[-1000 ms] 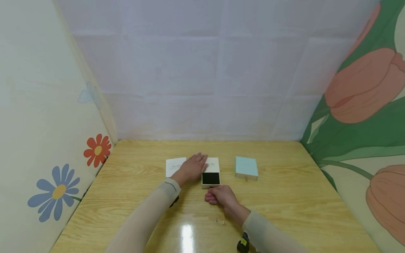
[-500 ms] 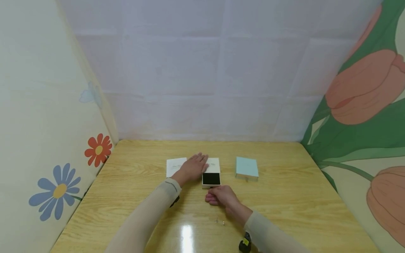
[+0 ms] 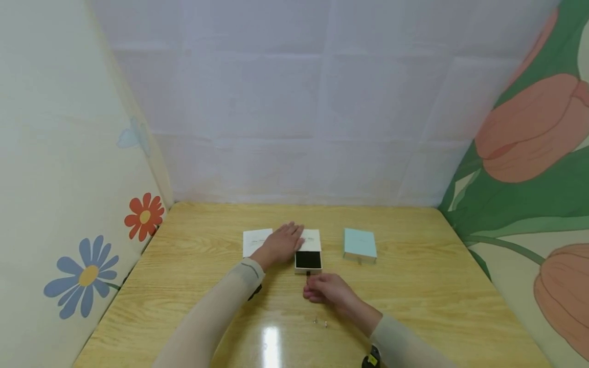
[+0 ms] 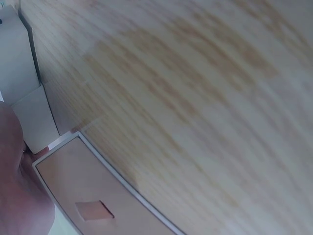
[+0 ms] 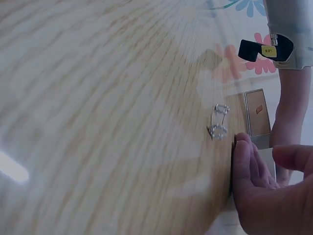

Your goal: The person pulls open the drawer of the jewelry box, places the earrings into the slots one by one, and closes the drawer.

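A white drawer-style jewelry box (image 3: 311,242) lies mid-table, its black-lined drawer (image 3: 308,259) pulled out toward me. My left hand (image 3: 281,244) rests flat over the left part of the box's top. From the drawer front hangs a short dark ribbon pull (image 3: 308,275), with my right hand (image 3: 332,291) close in front of it. In the right wrist view the right thumb (image 5: 292,155) stands apart from the fingers (image 5: 243,159). Two small sparkling silver earrings, one nearer (image 5: 218,131) and one farther (image 5: 221,108), lie on the wood by the right hand.
A second white box (image 3: 255,239) is left of the first, partly behind my left forearm; its lined open drawer (image 4: 112,196) shows in the left wrist view. A light blue box (image 3: 360,243) stands at right. Fabric walls (image 3: 294,102) enclose the wooden table (image 3: 428,286).
My right hand has drawn back slightly from the drawer front, toward me and to the right, so more of the ribbon shows. The left hand and the drawer stay in place.
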Motion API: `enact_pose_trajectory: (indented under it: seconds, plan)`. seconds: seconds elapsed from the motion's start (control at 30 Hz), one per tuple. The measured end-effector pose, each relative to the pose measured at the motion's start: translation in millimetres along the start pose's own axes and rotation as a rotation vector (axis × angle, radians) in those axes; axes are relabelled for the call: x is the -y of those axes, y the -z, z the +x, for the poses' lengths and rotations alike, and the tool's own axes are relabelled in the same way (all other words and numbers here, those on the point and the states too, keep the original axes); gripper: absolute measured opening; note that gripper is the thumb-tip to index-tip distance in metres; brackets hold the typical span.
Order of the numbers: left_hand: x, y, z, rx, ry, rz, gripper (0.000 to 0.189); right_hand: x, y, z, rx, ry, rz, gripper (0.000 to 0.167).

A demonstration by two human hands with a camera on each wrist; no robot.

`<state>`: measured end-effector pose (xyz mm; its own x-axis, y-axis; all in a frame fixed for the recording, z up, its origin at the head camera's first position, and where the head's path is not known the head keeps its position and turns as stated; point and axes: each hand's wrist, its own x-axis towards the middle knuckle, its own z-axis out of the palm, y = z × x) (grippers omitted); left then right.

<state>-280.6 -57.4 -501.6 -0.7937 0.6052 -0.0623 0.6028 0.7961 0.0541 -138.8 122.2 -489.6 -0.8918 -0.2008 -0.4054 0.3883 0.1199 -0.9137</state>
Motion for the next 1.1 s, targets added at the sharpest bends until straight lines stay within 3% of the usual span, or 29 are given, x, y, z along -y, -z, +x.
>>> enact_pose_trajectory:
  seconds: [0.3,0.57,0.87,1.1]
  plan:
    - [0.4,-0.4,1.0,-0.002,-0.005,0.013,0.061,-2,15,-8.8,0.160,0.102,-0.133,0.044]
    - [0.8,-2.6,1.8,-0.001,-0.004,0.019,0.062,-11,28,-16.0,0.193,0.221,-0.350,0.050]
    - [-0.2,-2.0,1.1,0.008,-0.002,0.023,0.062,-13,46,-29.8,0.326,0.291,-0.490,0.062]
    - [-1.8,0.9,-1.0,0.008,0.000,0.028,0.061,-19,55,-35.8,0.309,0.460,-0.807,0.076]
